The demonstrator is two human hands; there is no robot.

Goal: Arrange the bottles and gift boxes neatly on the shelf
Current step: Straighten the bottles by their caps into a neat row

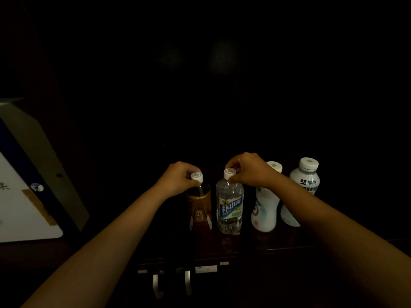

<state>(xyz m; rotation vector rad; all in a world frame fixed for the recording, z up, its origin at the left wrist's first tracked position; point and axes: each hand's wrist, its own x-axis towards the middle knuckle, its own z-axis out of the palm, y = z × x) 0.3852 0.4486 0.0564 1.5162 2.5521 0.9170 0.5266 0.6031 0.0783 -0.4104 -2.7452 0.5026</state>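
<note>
Several bottles stand upright in a row on a dark wooden shelf [233, 243]. My left hand [178, 177] grips the white cap and neck of a brown tea bottle [199, 210] at the row's left end. My right hand [249, 170] pinches the white cap of a clear water bottle [229, 207] with a blue-green label, right beside it. Further right stand a white curved bottle [265, 210], partly behind my right wrist, and a white milk-drink bottle [305, 181] with dark lettering. A large white and blue gift box [24, 185] leans at the left.
The scene is very dim; the back of the shelf is black. Below the shelf's front edge are two pale metal handles [171, 283] and small white labels [205, 268]. The gift box fills the left side.
</note>
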